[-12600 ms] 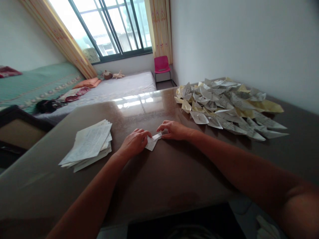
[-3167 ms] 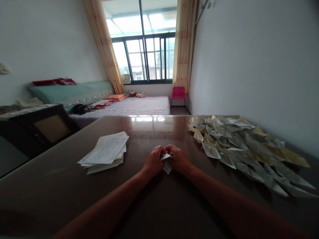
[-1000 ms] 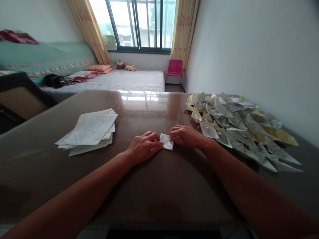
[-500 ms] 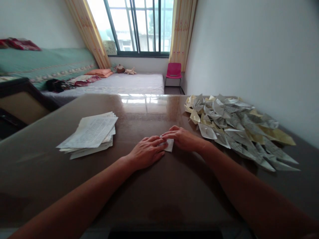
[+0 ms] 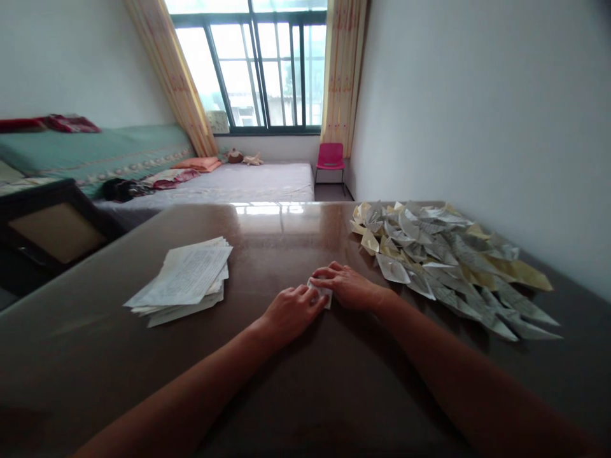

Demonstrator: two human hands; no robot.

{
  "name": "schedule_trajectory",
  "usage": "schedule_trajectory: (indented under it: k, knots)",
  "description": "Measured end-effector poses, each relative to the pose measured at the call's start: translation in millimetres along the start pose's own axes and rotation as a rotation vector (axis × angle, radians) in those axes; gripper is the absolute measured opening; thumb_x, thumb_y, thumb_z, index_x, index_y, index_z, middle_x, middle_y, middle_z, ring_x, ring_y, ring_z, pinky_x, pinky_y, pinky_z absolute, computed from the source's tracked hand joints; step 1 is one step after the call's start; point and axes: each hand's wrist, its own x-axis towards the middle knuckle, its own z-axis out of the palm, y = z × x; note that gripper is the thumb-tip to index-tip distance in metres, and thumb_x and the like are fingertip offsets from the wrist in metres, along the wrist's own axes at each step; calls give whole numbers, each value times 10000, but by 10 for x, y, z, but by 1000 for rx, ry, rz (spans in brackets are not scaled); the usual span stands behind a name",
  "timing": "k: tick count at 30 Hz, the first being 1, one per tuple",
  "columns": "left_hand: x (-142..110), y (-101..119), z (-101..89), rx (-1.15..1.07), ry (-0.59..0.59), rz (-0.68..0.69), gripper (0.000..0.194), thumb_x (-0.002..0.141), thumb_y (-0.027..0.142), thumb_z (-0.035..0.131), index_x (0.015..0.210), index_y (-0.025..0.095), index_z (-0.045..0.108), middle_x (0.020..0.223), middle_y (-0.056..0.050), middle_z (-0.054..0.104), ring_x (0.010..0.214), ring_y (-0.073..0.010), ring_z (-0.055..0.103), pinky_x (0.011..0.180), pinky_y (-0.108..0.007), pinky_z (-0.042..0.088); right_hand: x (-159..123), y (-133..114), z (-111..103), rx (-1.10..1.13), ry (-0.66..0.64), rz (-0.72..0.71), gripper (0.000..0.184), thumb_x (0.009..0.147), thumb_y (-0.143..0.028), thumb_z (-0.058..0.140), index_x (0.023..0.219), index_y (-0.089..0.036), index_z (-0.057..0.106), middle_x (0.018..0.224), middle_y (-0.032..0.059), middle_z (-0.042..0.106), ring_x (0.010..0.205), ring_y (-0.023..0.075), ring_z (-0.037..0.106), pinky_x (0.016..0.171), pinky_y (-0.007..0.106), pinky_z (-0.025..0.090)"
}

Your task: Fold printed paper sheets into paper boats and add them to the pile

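A small folded piece of paper [image 5: 327,300] lies on the table in front of me, mostly hidden under my fingers. My left hand [image 5: 293,312] is closed on its left side, fingers bent and the thumb on the near part. From the right, my right hand [image 5: 344,286] grips the far and right part, its fingers bent over the paper and close to the left fingertips. To the left lies a stack of written sheets [image 5: 184,277], loosely fanned. A large group of folded paper boats [image 5: 449,254], white and yellowish, spreads over the right side.
The brown glossy table [image 5: 267,248] reaches toward a bed [image 5: 267,181] by the window. A pink chair [image 5: 330,156] stands at the back, near the right wall. A dark wooden cabinet [image 5: 57,229] is beyond the table's left edge.
The whole view has tilted up, so everything sits lower in the picture. My left fingers have gone from lying flatter to more bent on the folded paper; the right hand stays over it.
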Motion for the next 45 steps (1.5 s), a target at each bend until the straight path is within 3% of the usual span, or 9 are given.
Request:
schedule_trajectory:
  k: [8,15,19,27,31,34,39,42,45]
  knots:
    - [-30,-115,-65,-12,-92,22,262,905,158,475,1147,166,575,1057,-122,631,938,-231,619,694,-313,528,161,8,51,230,101,-6,428,765,-63,582,1164,-193,663,1128,103,640,1045,205,579,954,369,434]
    - [-5,-657,14,-46,-62,-17,223,869,117,522,1067,158,616,1032,-117,634,960,-230,602,716,-312,528,666,133,212,336,225,201,312,707,-29,627,980,-146,723,988,82,671,725,131,633,757,272,513]
    - [-44,-874,158,-81,-32,-79,219,871,129,548,1063,192,633,1008,-79,650,998,-211,595,780,-299,527,850,210,273,339,274,201,252,762,-51,612,960,-155,728,992,88,683,853,163,641,843,312,498]
    - [-185,-920,345,-362,186,-210,234,948,279,464,1043,262,677,1056,-38,665,1001,-160,591,821,-279,519,760,238,333,348,310,101,206,866,-175,572,1006,-205,719,1056,86,672,993,185,590,921,367,466]
    - [-159,-977,336,-370,149,-171,227,952,269,456,1026,234,667,996,-40,673,1025,-170,568,837,-284,514,699,190,275,329,310,-2,369,798,-44,539,1086,-226,681,1107,66,652,1041,197,541,961,391,438]
    - [-134,-1006,335,-357,108,-153,217,956,264,448,1029,217,647,974,-39,671,994,-170,566,837,-290,504,674,193,191,382,217,-97,436,757,-44,564,1137,-239,649,1147,53,641,1054,197,537,964,376,435]
    - [-120,-1002,376,-391,115,-276,230,960,294,430,998,221,644,936,-29,671,923,-161,568,794,-283,490,693,263,142,475,173,-71,373,789,-272,688,1155,-225,632,1107,61,662,1028,197,556,934,360,446]
    - [-123,-987,375,-466,128,-330,214,947,305,457,987,229,653,959,-27,672,932,-158,560,792,-272,487,717,283,187,492,195,-30,185,878,-267,595,1040,-229,677,1047,52,674,986,176,572,903,335,456]
    - [-136,-989,367,-518,135,-348,191,930,303,484,948,236,663,991,-24,663,949,-164,549,816,-287,486,735,273,228,475,220,11,164,916,-257,538,974,-222,688,1014,56,669,954,169,572,876,323,462]
